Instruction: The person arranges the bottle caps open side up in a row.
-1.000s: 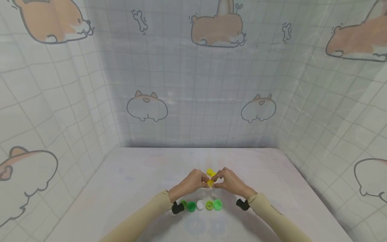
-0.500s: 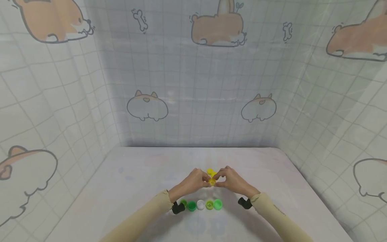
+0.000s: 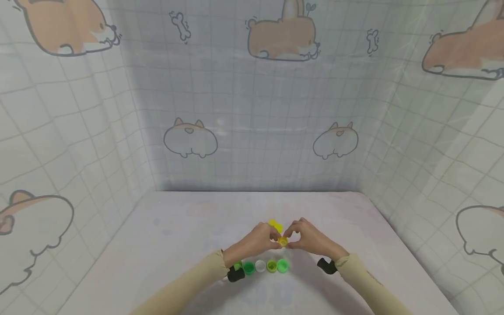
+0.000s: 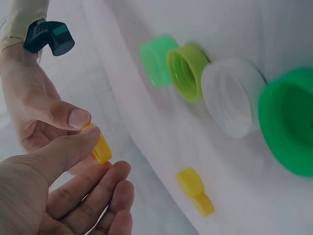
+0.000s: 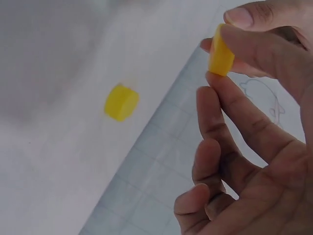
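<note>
A small yellow bottle cap (image 3: 282, 241) is held up between both hands above the table. My left hand (image 3: 257, 239) pinches one side of it with thumb and forefinger. From the other side my right hand (image 3: 311, 238) pinches it the same way. The left wrist view shows the cap (image 4: 101, 149) edge-on, both thumbs at its upper end. In the right wrist view the same cap (image 5: 221, 56) stands between thumb and forefinger, while the other right fingers bend loosely below. Two more yellow caps (image 3: 278, 228) lie together just beyond the hands.
Nearer the body a row of caps lies on the table: light green, dark green (image 3: 249, 268), white (image 3: 260, 266), yellow-green (image 3: 271, 266) and mint green (image 3: 282, 265). The left wrist's black camera (image 3: 236, 274) partly covers the row's left end. A patterned curtain (image 3: 252, 166) encloses the table.
Both hands have shifted right and slightly closer to the body with the yellow cap between them. The two yellow caps behind show more fully now. The row of caps has stayed put.
</note>
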A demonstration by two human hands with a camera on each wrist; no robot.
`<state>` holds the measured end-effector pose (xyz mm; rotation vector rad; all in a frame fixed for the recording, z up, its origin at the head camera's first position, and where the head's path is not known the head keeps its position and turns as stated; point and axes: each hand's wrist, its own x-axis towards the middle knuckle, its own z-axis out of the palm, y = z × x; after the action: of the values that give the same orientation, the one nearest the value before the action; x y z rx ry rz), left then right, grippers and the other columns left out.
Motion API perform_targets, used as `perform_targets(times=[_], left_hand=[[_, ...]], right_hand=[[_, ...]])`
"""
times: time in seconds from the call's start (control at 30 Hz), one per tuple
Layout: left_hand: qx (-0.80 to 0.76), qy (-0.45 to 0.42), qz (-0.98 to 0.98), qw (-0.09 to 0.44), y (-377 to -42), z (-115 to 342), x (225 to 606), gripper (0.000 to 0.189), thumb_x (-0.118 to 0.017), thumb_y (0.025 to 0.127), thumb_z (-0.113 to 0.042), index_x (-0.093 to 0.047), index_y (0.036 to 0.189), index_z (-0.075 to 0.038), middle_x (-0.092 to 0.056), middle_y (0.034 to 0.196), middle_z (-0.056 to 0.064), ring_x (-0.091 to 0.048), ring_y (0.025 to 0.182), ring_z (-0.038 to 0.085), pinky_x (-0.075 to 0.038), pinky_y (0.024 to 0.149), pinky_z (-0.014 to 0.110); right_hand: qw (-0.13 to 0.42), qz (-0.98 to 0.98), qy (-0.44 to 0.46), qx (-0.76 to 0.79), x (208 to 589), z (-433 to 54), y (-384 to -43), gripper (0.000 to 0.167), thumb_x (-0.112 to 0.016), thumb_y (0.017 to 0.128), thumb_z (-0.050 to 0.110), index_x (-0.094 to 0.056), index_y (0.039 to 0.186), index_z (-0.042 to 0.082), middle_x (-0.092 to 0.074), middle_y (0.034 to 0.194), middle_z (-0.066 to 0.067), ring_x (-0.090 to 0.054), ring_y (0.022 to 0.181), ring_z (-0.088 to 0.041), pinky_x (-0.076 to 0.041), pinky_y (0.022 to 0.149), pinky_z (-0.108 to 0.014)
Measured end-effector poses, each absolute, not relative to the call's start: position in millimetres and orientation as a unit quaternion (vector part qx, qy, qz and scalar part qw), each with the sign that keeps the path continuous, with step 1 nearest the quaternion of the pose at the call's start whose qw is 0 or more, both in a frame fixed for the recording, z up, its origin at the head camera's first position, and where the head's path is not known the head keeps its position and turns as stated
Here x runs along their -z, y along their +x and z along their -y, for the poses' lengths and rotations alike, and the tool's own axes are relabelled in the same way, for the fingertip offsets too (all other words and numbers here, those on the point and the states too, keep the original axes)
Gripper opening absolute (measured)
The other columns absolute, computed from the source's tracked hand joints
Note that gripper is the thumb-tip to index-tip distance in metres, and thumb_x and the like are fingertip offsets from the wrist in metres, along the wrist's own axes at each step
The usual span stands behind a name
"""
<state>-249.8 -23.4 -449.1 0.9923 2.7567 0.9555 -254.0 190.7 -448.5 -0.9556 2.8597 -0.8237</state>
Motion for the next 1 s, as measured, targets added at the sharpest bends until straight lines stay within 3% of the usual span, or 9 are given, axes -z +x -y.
perform_targets(times=[0.37,0.67,0.87,1.0], left_hand=[[-0.282,0.319,-0.904,0.036,-237.6,3.7,459.5,0.022,-0.08,0.079,-0.022,-0.075,0.096,-0.01,-0.073,0.089,-0.004,-0.063,0.082,0.005,-0.049,0.069,0.016],[-0.223,0.334,-0.916,-0.009,-225.2,-8.8,468.8,0.022,-0.082,0.076,-0.029,-0.074,0.089,-0.013,-0.071,0.084,-0.008,-0.058,0.081,0.003,-0.037,0.079,0.026],[-0.234,0.335,-0.912,0.023,-224.8,-13.9,473.6,0.022,-0.082,0.075,-0.027,-0.073,0.089,-0.013,-0.072,0.086,-0.007,-0.057,0.082,0.004,-0.039,0.084,0.03],[-0.219,0.333,-0.916,0.034,-225.0,-17.5,478.5,0.023,-0.082,0.074,-0.028,-0.073,0.089,-0.013,-0.07,0.085,-0.007,-0.054,0.078,0.003,-0.038,0.079,0.028]], right_hand=[[0.042,-0.917,-0.31,0.246,451.1,-203.6,-241.7,0.023,-0.081,0.076,0.024,-0.072,0.096,0.019,-0.066,0.096,0.007,-0.051,0.093,-0.024,-0.043,0.075,-0.03],[0.063,-0.92,-0.31,0.233,458.8,-210.3,-234.8,0.024,-0.082,0.072,0.021,-0.071,0.093,0.02,-0.064,0.094,0.009,-0.05,0.093,-0.024,-0.041,0.076,-0.031],[0.086,-0.921,-0.306,0.227,463.8,-213.1,-234.8,0.023,-0.082,0.071,0.022,-0.07,0.092,0.021,-0.064,0.093,0.011,-0.05,0.094,-0.021,-0.039,0.078,-0.03],[0.093,-0.916,-0.315,0.229,467.7,-214.5,-235.3,0.024,-0.083,0.07,0.021,-0.07,0.091,0.021,-0.065,0.092,0.012,-0.05,0.092,-0.02,-0.038,0.076,-0.027]])
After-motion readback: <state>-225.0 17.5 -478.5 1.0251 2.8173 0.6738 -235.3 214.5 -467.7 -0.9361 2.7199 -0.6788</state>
